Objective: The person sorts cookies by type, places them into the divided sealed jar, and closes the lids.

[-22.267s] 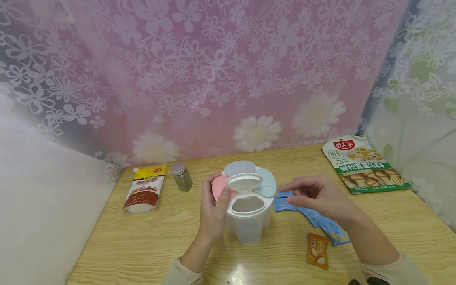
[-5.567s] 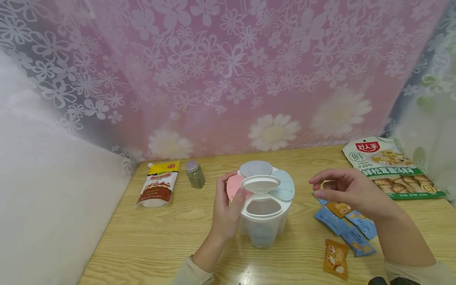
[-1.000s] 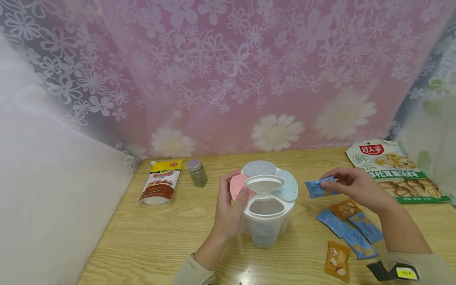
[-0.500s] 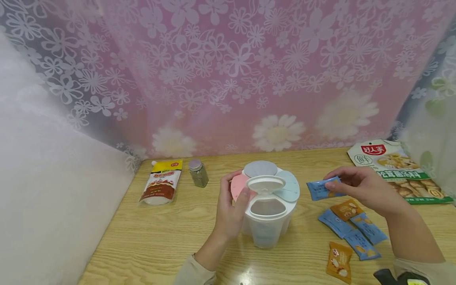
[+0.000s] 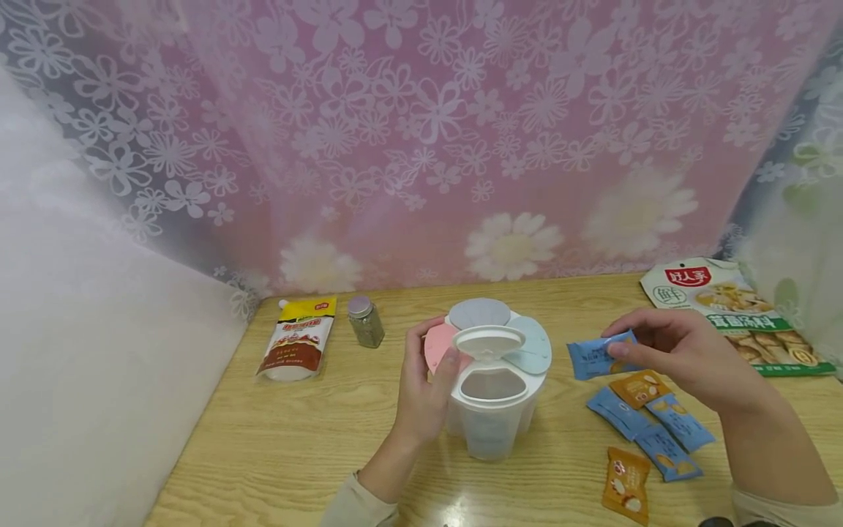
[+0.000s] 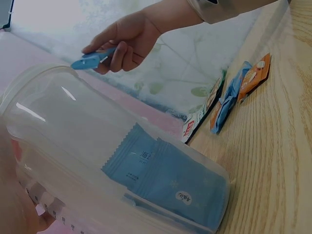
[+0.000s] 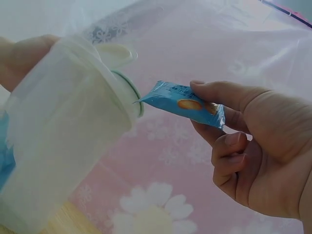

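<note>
A lidded storage container [image 5: 495, 430] with pink, grey and blue flip lids stands on the table, its front white lid [image 5: 490, 340] raised above an uncovered opening. My left hand [image 5: 421, 399] grips its left side, thumb on top by the pink lid. To the right, my right hand [image 5: 691, 362] pinches a blue snack packet [image 5: 596, 356] between thumb and fingers, held above the table and apart from the container. In the left wrist view, blue packets [image 6: 190, 185] lie at the bottom of the clear compartment. The right wrist view shows the pinched packet [image 7: 170, 101] printed with biscuits.
Below my right hand lie three blue packets [image 5: 668, 452] and an orange packet [image 5: 639, 388]; another orange packet [image 5: 626, 483] sits nearer. A green-and-white pouch [image 5: 737, 315] lies at the back right. At the back left are a small jar [image 5: 366, 322] and a yellow-topped pouch [image 5: 299, 338].
Since 5.6 seconds ago, my right hand has taken a blue packet from the pile and lifted it. Over the last second the packet has shifted only slightly. My left hand keeps its grip.
</note>
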A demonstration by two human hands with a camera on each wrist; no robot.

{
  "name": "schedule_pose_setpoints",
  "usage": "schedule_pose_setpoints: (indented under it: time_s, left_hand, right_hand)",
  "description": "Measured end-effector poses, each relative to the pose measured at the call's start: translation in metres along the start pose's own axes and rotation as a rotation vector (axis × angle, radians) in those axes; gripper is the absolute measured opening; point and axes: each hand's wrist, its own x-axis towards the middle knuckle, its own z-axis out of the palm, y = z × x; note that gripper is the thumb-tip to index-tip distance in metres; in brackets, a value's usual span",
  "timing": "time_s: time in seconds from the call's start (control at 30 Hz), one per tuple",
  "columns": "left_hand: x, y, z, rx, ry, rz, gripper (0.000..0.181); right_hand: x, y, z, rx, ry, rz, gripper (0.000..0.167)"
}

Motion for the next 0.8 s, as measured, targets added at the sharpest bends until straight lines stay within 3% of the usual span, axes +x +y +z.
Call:
schedule_pose_setpoints:
  time_s: [0.17, 0.33, 0.63, 0.8]
  left_hand:
    - [-0.001, 0.0, 0.0, 0.001, 0.005, -0.012, 0.042]
    - [-0.001, 0.0, 0.0, 0.003, 0.002, -0.019, 0.043]
    - [0.0, -0.003, 0.001, -0.001, 0.001, 0.004, 0.042]
    - [0.0, -0.002, 0.0, 0.004, 0.008, 0.002, 0.042]
  right_hand:
    - [0.0, -0.003, 0.004, 0.236, -0.035, -0.097, 0.033]
    - [0.0, -0.01, 0.018, 0.348, -0.003, -0.155, 0.037]
    - [0.002, -0.027, 0.047, 0.391, 0.085, -0.124, 0.034]
    - [0.007, -0.033, 0.062, 0.414, 0.088, -0.109, 0.033]
